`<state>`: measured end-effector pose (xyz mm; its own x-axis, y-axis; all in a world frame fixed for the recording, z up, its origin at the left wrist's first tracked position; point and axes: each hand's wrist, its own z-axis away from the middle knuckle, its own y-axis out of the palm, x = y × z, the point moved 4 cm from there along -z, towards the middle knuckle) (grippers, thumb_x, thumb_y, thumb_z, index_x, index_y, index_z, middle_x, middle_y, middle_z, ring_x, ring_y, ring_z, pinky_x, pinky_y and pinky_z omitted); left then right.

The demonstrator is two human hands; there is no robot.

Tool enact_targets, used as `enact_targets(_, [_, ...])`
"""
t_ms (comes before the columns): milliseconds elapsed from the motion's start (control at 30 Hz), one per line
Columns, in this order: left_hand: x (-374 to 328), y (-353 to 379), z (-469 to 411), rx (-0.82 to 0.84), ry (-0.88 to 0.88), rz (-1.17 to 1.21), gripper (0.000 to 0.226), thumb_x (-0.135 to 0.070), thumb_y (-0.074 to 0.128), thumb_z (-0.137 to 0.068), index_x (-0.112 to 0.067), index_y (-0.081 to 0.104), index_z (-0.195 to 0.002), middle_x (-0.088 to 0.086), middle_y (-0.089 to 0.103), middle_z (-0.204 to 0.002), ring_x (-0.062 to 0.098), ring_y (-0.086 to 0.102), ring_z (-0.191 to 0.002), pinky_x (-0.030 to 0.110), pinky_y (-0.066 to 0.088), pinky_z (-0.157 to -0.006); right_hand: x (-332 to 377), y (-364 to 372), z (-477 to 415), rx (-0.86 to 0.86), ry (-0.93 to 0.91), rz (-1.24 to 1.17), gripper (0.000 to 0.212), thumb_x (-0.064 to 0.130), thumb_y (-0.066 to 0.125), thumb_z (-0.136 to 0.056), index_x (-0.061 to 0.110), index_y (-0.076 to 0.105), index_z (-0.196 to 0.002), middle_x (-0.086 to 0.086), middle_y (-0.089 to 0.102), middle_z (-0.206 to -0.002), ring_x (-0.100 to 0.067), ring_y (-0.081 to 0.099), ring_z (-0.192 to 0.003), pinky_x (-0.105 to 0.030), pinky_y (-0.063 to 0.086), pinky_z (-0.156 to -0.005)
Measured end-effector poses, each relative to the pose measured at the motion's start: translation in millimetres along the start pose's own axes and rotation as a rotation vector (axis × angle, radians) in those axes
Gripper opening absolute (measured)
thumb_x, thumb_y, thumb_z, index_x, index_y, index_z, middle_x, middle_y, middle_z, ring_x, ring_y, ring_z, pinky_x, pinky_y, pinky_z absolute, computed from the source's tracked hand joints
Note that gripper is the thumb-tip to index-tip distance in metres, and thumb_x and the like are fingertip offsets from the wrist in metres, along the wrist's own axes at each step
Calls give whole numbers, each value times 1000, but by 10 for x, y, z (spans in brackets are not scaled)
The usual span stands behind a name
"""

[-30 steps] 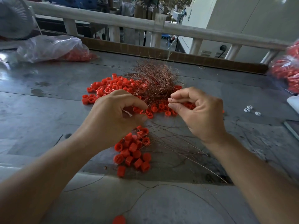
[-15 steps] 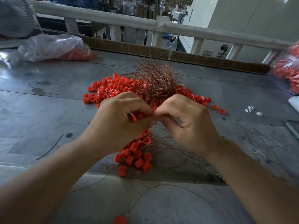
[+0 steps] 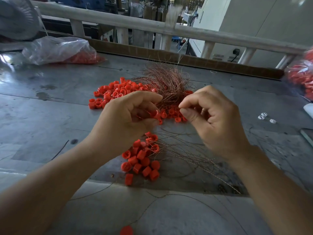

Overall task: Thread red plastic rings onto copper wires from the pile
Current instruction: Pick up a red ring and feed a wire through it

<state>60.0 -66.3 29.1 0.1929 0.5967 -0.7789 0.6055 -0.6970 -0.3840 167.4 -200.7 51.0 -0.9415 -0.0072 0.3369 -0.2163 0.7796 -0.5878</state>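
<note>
- Red ring (image 3: pixel 155 114) is gripped in your left hand (image 3: pixel 125 119) fingers, over mid-counter (image 3: pixel 50 116).
- Hands met 0.5 s ago and are now apart, so the wire is prob. pulled through.
- Right hand (image 3: pixel 215 122) fingers are pinched closed. Can't tell if they hold a strand, too thin to see.
- Ring is a small, glossy, short tube. Copper wires (image 3: pixel 167 83) are heaped toward the far edge.

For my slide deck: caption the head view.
Left hand holds a red ring while right hand pinches a copper wire over the ring pile.
</note>
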Motion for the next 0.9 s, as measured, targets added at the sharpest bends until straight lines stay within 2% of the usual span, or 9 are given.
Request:
enact_targets(100, [14,14,3,12,-56,119,31,-28,72,-54,-36,62,-82,-13,68,-80,3,64,-69,17,54,-66,33,26,8,16,3,-25,3,6,64,-80,6,67,-81,-1,54,-79,-4,48,-69,-7,35,-64])
enact_targets(167, [-13,6,4,13,-38,95,26,-34,69,-52,-34,63,-77,-9,67,-81,2,62,-66,18,54,-65,63,40,13,27,-6,-41,4,6,64,-80,6,68,-81,-2,55,-79,-6,49,-70,-7,36,-64])
enact_targets(233, [-36,5,4,11,-20,85,25,-31,71,-54,-34,63,-77,-9,67,-81,2,62,-65,17,54,-64,89,44,17,28,-11,-48,4,4,64,-79,6,68,-81,0,55,-80,-2,49,-69,-6,36,-64])
enact_targets(400, [-45,14,-2,14,23,23,34,-4,79,-60,-29,64,-78,-9,65,-72,0,61,-64,12,50,-61,108,56,28,51,0,-52,5,4,64,-79,6,68,-82,4,52,-81,3,48,-73,-5,36,-64])
enact_targets(567, [-72,22,19,44,8,94,22,-25,70,-60,-30,65,-81,-7,70,-78,0,65,-67,13,52,-62,125,75,27,68,1,-68,5,7,65,-79,7,69,-81,6,51,-80,5,46,-70,-4,35,-63])
enact_targets(733, [-96,50,17,86,21,139,24,-23,69,-62,-33,64,-83,-16,71,-83,2,68,-70,15,54,-65,158,120,37,86,-19,-75,3,7,67,-76,5,68,-78,6,53,-77,5,47,-70,-3,34,-62])
enact_targets(900, [-74,22,2,61,28,50,25,-27,72,-59,-33,65,-82,-4,66,-77,2,61,-64,14,51,-61,150,103,40,76,-9,-99,1,6,67,-76,5,67,-77,7,53,-76,6,47,-70,-4,36,-62])
